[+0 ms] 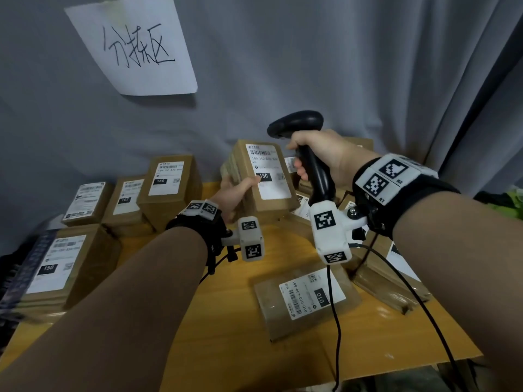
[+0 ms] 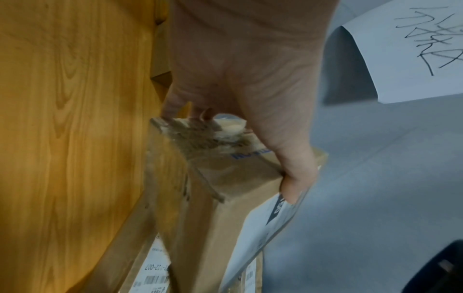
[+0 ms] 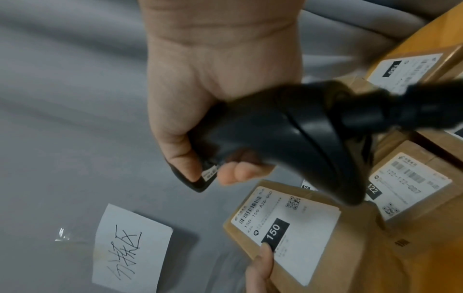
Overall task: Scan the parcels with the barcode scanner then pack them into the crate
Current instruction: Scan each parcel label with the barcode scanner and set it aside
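Far left of worktop (image 1: 226, 321): labelled parcels stacked (image 1: 167, 179). Centre: left hand (image 1: 236, 195) grips brown parcel (image 1: 264, 176) raised above the worktop, thumb on its label marked 150, fingers curled behind. Right: right hand (image 1: 319, 157), fingers wrapped round black barcode scanner (image 1: 300, 131) handle, head just above the parcel label. Near centre: flat parcel marked 010 (image 1: 307, 302).

scanner cable (image 1: 336, 329) cut off below, label small print (image 1: 268, 168) perhaps illegible

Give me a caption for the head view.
Left hand holds up a labelled parcel; right hand aims the barcode scanner.
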Available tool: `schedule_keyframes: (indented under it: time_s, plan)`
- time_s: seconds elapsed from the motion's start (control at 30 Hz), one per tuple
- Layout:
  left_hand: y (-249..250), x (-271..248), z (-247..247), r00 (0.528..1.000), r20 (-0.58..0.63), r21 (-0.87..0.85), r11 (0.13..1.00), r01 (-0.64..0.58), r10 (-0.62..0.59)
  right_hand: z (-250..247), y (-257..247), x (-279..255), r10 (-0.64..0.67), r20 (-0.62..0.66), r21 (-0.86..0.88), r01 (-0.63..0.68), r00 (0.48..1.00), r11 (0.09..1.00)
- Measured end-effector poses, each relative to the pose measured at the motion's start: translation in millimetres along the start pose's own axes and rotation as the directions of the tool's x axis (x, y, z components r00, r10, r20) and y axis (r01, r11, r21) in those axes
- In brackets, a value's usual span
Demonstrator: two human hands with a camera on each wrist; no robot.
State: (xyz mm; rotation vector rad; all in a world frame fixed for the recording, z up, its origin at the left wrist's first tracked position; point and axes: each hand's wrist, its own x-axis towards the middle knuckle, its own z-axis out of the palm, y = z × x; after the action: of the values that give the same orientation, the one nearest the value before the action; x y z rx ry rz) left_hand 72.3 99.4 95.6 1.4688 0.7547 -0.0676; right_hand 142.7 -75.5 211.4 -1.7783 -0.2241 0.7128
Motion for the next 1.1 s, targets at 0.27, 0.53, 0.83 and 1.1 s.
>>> schedule_keyframes:
  time_s: [0.27, 0.53, 0.83, 1.1]
  plan:
    - [-22, -36, -18, 0.998, 0.018, -0.1, 0.993, 0.056, -0.054, 16, 47, 17, -0.091, -0.139, 0.029, 0.096, 0.986, 0.995]
    - [-37, -68, -89, 0.989, -0.124, -0.309, 0.944, -0.115, 0.08, 82, 71, 27, -0.048, 0.24, 0.223, -0.007, 0.97, 0.975]
    - [-28, -81, -233, 0.968, -0.249, -0.235, 0.969, -0.075, 0.015, 224, 33, 46, -0.141, 0.272, 0.14, 0.106, 0.952, 0.985]
    - [-15, -30, -306, 0.926, -0.372, -0.117, 0.993, 0.023, -0.066, 257, 42, 92, -0.137, -0.085, 0.133, 0.147, 0.987, 0.98]
